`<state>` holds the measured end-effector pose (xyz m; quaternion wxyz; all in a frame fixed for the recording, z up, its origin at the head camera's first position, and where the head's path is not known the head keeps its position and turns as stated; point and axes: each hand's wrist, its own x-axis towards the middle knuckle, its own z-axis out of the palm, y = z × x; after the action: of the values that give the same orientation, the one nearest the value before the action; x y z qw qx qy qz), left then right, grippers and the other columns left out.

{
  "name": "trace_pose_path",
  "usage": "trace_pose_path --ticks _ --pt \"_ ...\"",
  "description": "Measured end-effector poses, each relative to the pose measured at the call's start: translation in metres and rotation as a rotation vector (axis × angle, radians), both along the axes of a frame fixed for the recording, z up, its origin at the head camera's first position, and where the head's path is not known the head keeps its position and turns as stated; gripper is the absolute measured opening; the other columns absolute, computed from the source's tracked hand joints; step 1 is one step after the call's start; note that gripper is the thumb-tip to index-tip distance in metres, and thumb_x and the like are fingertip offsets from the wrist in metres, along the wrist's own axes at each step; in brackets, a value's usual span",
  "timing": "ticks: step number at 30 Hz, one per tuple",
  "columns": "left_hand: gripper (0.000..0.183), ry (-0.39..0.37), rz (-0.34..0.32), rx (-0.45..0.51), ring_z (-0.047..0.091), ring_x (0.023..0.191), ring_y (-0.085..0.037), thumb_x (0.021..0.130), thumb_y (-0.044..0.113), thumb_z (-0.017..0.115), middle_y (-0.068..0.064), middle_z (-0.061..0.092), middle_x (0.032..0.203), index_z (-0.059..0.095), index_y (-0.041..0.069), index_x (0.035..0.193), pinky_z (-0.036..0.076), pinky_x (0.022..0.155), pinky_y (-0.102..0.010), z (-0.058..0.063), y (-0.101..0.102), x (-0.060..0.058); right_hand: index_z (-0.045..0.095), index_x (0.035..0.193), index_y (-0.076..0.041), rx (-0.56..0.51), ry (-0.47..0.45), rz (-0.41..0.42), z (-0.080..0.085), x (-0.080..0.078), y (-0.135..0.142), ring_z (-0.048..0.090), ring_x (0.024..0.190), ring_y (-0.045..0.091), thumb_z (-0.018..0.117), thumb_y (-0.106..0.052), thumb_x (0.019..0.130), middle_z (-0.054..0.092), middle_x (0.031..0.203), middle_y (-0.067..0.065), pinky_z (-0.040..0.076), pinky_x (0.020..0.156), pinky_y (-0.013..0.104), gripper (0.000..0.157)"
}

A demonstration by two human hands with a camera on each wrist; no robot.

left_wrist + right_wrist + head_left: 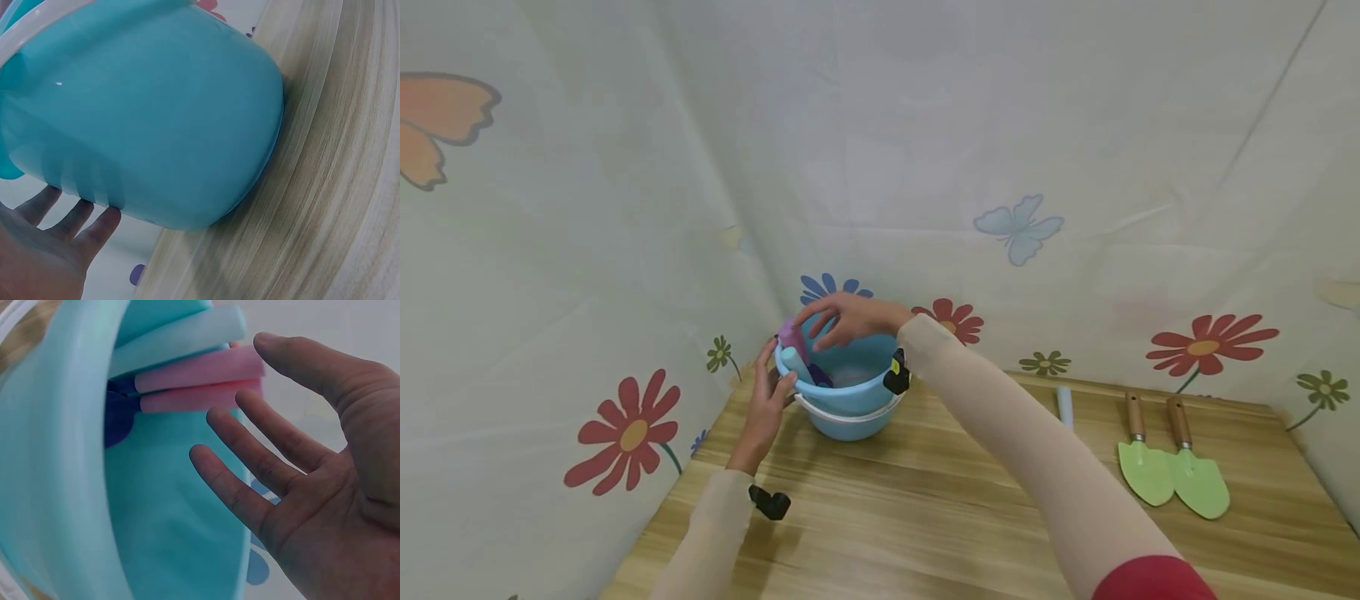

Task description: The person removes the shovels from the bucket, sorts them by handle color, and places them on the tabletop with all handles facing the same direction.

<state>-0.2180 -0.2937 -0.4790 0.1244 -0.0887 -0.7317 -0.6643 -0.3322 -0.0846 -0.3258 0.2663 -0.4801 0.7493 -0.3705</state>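
A light blue bucket (pixel 850 404) with a white handle (pixel 850 417) stands upright on the table. My left hand (pixel 767 408) holds its left side, thumb by the rim; in the left wrist view, several fingers (pixel 97 231) touch the outer wall. Over the bucket's mouth is my right hand (pixel 848 318), fingers spread and holding nothing. Close to its fingertips, two pink handles (pixel 200 367) with dark blue ends (pixel 119 419) lean inside the bucket beside a pale blue handle (pixel 181 339). The lower ends of these tools are partly hidden by the rim.
On the right of the wooden table (pixel 925 517) lie two green trowels (pixel 1146 475) with wooden grips. Another pale blue handle (pixel 1065 404) is partly hidden behind the right sleeve. Flower-printed cloth walls (pixel 925 167) stand behind and to the left.
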Motion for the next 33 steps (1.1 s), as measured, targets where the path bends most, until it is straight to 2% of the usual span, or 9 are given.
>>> trace_pose_path --ticks 3,10,15,20,27,33 --pt "0.069 0.012 -0.001 0.006 0.034 0.146 -0.036 0.109 0.028 0.048 -0.019 0.025 0.164 0.007 0.030 0.165 0.036 0.107 -0.067 -0.002 0.000 -0.001 0.056 0.146 -0.012 -0.003 0.008 0.014 -0.003 0.002 -0.005 0.062 0.123 0.030 0.072 -0.008 0.096 0.061 0.139 0.020 0.058 0.086 0.043 0.053" --pt "0.066 0.014 0.010 -0.003 0.033 0.147 -0.034 0.109 0.031 0.048 -0.016 0.025 0.165 0.011 0.034 0.164 0.037 0.107 -0.067 -0.004 -0.001 -0.001 0.060 0.142 -0.011 -0.011 0.024 0.019 -0.011 0.006 -0.017 0.066 0.116 0.025 0.076 -0.008 0.094 0.067 0.132 0.011 0.058 0.086 0.042 0.051" --pt "0.066 0.012 0.022 -0.015 0.031 0.149 -0.035 0.109 0.033 0.048 -0.015 0.024 0.165 0.011 0.034 0.164 0.036 0.107 -0.068 -0.004 -0.002 -0.001 0.061 0.141 -0.010 0.001 0.040 0.019 -0.014 0.008 -0.022 0.066 0.114 0.025 0.075 -0.010 0.095 0.068 0.128 0.011 0.058 0.085 0.040 0.048" --pt "0.067 0.013 0.037 -0.029 0.029 0.150 -0.035 0.109 0.033 0.049 -0.013 0.024 0.166 0.012 0.032 0.164 0.036 0.107 -0.069 -0.004 -0.002 -0.001 0.061 0.140 -0.007 0.000 0.066 0.036 -0.016 0.009 -0.026 0.066 0.114 0.024 0.074 -0.007 0.095 0.069 0.125 0.013 0.057 0.089 0.044 0.047" --pt "0.068 0.005 0.050 -0.043 0.029 0.150 -0.033 0.108 0.036 0.050 -0.011 0.026 0.166 0.011 0.033 0.164 0.038 0.106 -0.068 -0.005 -0.003 0.000 0.062 0.139 -0.007 0.018 0.085 0.034 -0.013 0.014 -0.029 0.065 0.113 0.024 0.073 -0.008 0.096 0.068 0.125 0.013 0.058 0.083 0.035 0.045" --pt "0.070 -0.006 0.048 -0.040 0.031 0.149 -0.032 0.108 0.038 0.050 -0.013 0.028 0.164 0.010 0.031 0.165 0.039 0.107 -0.068 -0.004 -0.003 0.001 0.064 0.136 -0.007 0.024 0.092 0.045 -0.016 0.015 -0.033 0.064 0.115 0.026 0.073 -0.007 0.096 0.068 0.124 0.012 0.059 0.080 0.034 0.041"
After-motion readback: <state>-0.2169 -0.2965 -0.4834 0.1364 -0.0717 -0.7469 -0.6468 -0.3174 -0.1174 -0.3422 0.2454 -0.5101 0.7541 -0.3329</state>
